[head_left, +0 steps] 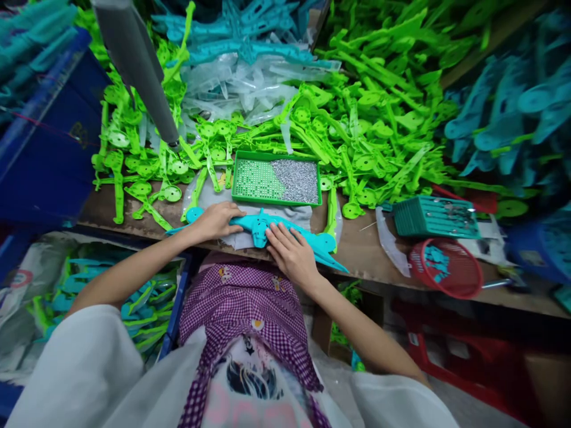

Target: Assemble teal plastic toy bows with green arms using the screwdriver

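Note:
A long teal plastic part [261, 226] lies across a grey cloth [243, 239] at the near edge of the wooden workbench [370, 249]. My left hand [217, 220] rests on its left end, fingers curled down over it. My right hand [292, 252] lies flat on the right half of the part, fingers stretched out and pressing down. Just behind the part sits a green tray [276, 180] holding a perforated green grid and a heap of small silver screws.
Heaps of bright green plastic parts [370, 119] cover the bench, with teal ones [513, 107] at the right and back. A grey tool column [138, 65] hangs at upper left. A teal basket [435, 217] and red basket [446, 267] stand to the right. A bin of parts [143, 309] sits lower left.

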Available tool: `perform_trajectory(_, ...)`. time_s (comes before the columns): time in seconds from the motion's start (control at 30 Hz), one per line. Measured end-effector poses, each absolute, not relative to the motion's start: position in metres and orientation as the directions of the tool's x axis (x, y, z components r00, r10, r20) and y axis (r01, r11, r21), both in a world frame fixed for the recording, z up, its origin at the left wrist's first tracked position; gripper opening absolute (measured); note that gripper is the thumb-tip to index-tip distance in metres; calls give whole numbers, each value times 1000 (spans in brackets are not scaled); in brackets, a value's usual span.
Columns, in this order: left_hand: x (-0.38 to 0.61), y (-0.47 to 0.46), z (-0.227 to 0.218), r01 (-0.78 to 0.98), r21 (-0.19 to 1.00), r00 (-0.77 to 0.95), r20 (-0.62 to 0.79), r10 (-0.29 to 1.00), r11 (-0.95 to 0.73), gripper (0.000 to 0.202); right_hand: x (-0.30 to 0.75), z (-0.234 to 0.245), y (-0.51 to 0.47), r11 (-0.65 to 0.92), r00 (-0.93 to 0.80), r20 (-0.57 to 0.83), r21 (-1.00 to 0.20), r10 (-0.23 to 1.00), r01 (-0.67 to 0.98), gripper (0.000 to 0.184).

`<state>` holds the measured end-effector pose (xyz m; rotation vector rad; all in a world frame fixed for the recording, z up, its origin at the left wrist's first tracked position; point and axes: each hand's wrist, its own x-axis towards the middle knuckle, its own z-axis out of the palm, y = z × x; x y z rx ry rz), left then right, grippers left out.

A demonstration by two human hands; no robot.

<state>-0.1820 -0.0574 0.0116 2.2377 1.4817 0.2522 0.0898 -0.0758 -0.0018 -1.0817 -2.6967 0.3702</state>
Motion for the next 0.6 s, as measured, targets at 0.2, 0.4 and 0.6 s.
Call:
perform_trajectory(0.2, -182, -58, 10, 781, 536, 408, -51, 912, -320, 40, 64, 83, -7, 605, -612, 249, -630, 751, 486, 39)
perform_trajectory(0.4, -181, -56, 16, 795, 549, 374, -108, 921, -258, 36, -85, 130, 109, 489, -572, 424, -871, 702, -45, 81)
perform_trajectory(0.6, -182, -56, 15, 787, 562, 377, -113, 919, -254, 37, -91, 105, 106, 459, -536, 425, -885, 730, -76, 48)
